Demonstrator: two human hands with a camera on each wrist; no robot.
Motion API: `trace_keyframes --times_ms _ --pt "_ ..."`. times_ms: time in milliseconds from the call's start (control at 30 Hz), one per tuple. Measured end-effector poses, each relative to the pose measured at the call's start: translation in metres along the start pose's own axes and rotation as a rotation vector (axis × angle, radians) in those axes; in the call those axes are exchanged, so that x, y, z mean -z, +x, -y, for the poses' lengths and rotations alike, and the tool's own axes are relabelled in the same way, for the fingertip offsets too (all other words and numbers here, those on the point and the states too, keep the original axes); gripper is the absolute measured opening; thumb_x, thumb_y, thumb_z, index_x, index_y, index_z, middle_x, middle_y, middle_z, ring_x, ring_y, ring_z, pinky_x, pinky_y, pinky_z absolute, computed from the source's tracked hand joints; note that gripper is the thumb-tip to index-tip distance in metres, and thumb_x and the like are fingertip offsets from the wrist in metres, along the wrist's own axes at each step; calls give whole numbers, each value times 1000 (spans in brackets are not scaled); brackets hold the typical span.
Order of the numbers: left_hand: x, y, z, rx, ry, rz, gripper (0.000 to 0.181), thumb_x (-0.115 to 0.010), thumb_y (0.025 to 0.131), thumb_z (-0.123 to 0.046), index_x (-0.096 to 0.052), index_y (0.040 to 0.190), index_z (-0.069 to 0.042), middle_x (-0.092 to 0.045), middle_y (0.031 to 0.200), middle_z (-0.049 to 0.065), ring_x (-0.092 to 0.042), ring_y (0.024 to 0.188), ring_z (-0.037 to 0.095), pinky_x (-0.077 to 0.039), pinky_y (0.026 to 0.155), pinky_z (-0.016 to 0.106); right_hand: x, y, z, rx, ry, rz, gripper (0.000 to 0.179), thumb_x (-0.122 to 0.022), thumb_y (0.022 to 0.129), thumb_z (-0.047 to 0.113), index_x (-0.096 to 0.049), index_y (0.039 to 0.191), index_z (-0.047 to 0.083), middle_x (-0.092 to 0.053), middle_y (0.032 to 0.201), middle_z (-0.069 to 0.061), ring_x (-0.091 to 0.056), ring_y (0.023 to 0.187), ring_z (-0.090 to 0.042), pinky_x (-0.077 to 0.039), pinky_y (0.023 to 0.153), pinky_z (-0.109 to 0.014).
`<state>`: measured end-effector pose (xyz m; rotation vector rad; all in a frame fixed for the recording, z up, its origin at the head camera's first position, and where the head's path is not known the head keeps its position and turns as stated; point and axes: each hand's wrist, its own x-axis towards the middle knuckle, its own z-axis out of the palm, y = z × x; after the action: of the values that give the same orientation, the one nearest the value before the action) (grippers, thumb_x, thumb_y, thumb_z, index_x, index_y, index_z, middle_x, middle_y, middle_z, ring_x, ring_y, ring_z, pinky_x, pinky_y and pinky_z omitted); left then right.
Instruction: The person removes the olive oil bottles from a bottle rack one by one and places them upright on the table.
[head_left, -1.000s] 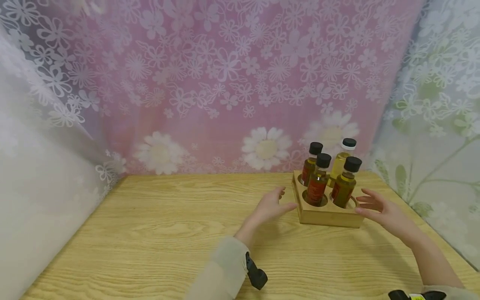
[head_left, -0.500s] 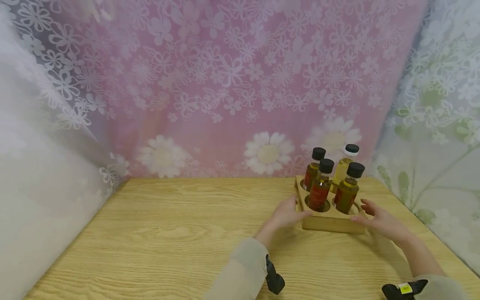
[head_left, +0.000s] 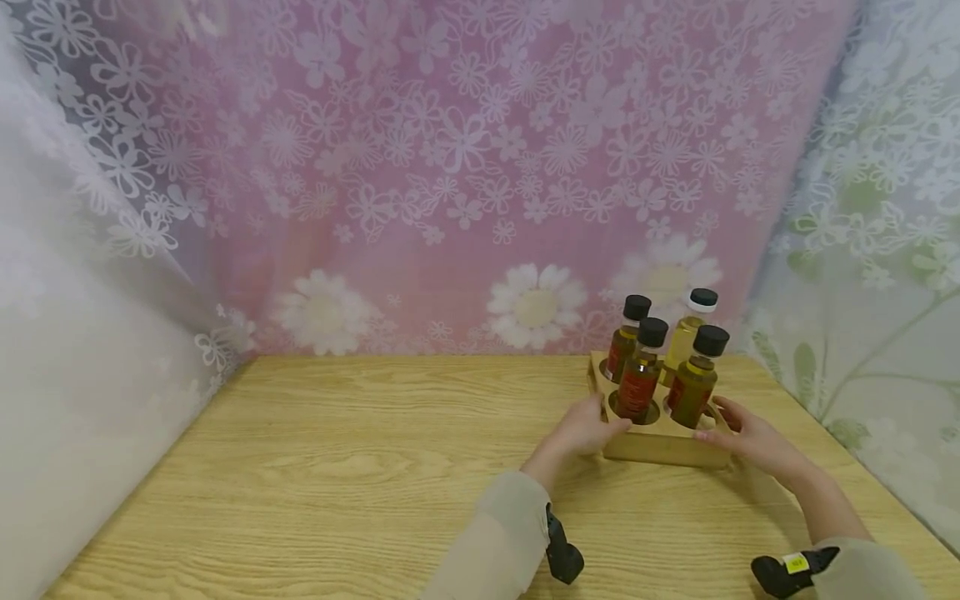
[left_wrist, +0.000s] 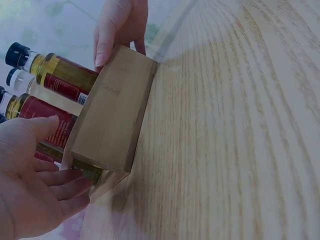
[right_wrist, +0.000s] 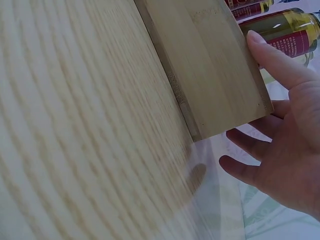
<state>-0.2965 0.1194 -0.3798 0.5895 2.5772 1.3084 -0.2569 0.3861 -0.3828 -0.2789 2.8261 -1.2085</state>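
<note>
Bottle rack [head_left: 663, 449], pale wooden, boxy, round-holed

From my head view, the near right bottle [head_left: 693, 390] partly hides the far right bottle [head_left: 682, 337]. Marks [left_wrist: 110, 89] on the rack [head_left: 660, 448] are too faint to read. The bottom edge cuts off my left sleeve [head_left: 498, 533] and right sleeve [head_left: 870, 568].

Rack [head_left: 663, 451] holding 4 black-capped bottles [head_left: 637, 393], between the left hand [head_left: 587, 427] and the right hand [head_left: 757, 442], 1 at each side; table [head_left: 322, 467] beneath both hands; pink floral cloth [head_left: 420, 167] beyond them.
</note>
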Motion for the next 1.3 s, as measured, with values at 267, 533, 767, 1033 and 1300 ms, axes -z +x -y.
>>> trace_keyframes --times_ms 267,533,767,1033,1300 --pt "-8 2 -2 42 -28 -23 56 -56 93 -24 -36 141 -4 -51 132 9 -47 121 20 -40 96 32 2 5 -5 8 9 -5 84 -61 90 25 -8 141 -16 -11 139 -43 -14 125 -60 -21 94 -69" --pt "-10 3 1 54 -66 -51 50 -59 91 -22 -44 135 -4 -59 115 9 -56 105 19 -46 83 31 1 7 -3 33 -8 -18 82 -63 88 23 -13 141 -16 -17 139 -42 -18 125 -59 -23 94 -67" --pt "-8 3 -1 42 -35 -33 53 -59 92 -22 -41 138 -2 -59 114 9 -55 105 19 -46 84 31 2 5 -3 15 -32 -28 83 -64 88 26 -15 141 -15 -19 138 -42 -19 124 -59 -24 94 -67" --pt "-3 0 0 52 -23 -11 59 -59 91 -22 -36 141 -3 -52 129 10 -49 117 19 -42 93 31 -1 0 3 -9 -37 -27 85 -65 87 29 -16 140 -15 -20 138 -42 -20 124 -58 -26 93 -67" --pt "8 -4 6 70 -1 -7 59 -61 89 -21 -38 140 -2 -46 137 10 -49 118 20 -42 94 32 -6 1 13 20 -61 -17 80 -65 87 27 -22 138 -16 -28 135 -42 -28 123 -56 -32 93 -63"
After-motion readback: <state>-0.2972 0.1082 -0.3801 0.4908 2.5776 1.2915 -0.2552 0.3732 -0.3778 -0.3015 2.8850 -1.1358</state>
